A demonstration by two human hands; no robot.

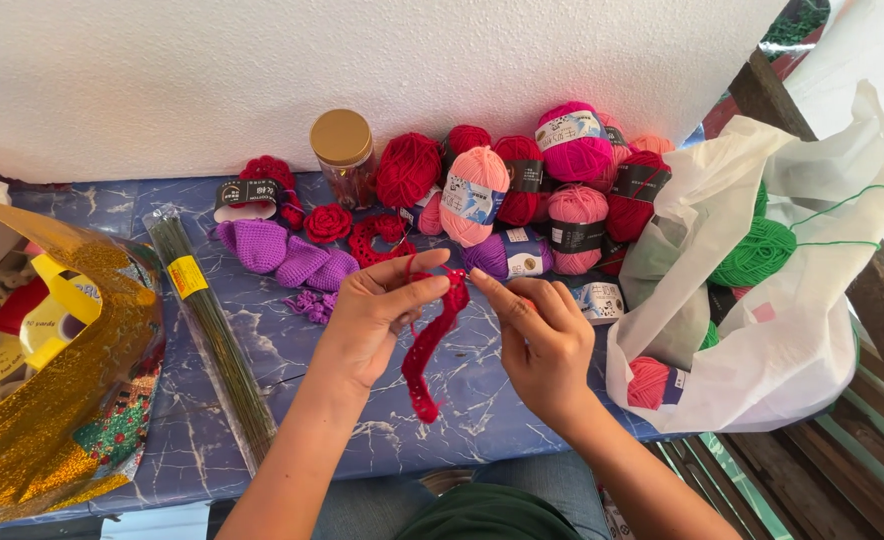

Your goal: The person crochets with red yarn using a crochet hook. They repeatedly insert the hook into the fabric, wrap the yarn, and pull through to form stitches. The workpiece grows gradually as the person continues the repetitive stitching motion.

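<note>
Centrally, both hands' fingers (432, 290) pinch the red crochet strip (430, 345) above the table (482, 410)

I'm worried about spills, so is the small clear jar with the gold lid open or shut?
Shut. The small clear jar stands upright by the white wall, its gold lid seated flat on top.

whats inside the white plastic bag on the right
Green yarn shows at the open top of the white plastic bag, and a pink skein shows near the bottom. Anything deeper is hidden by the plastic.

both hands (462, 320) pinch a red crochet strip (432, 350) — yarn balls (522, 190) behind
</note>
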